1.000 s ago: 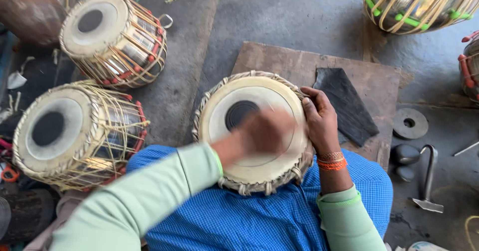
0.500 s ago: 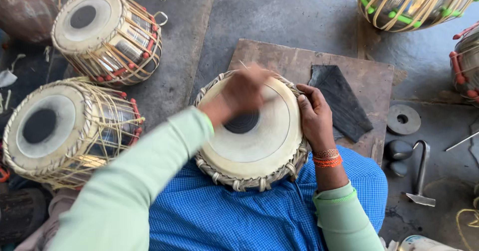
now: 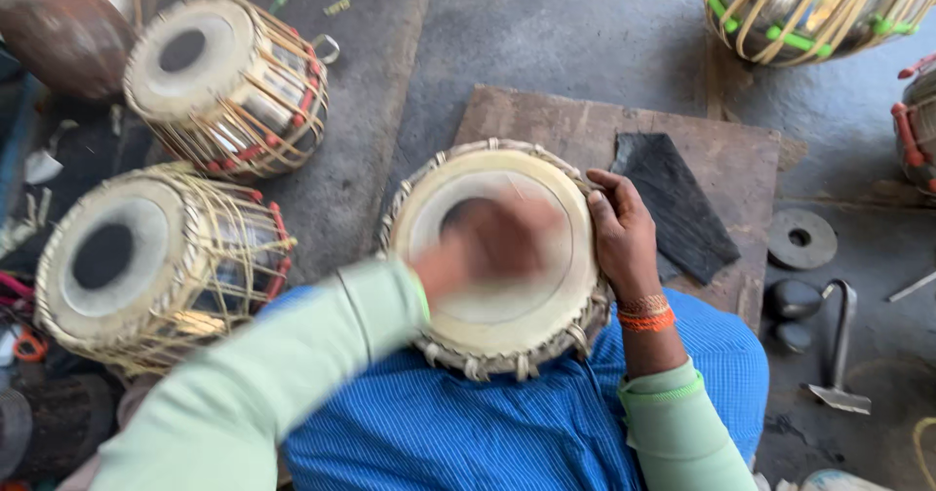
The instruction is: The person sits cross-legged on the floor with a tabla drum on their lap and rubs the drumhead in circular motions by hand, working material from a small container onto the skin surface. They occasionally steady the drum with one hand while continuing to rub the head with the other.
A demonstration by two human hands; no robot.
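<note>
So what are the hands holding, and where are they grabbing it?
The right hand grips the drum on the lap by its right rim. The left hand is a blur over the drumhead; whether it holds anything cannot be told.

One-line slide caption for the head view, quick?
Right hand grips the rim of a drum resting on the lap; blurred left hand over its skin.
</note>
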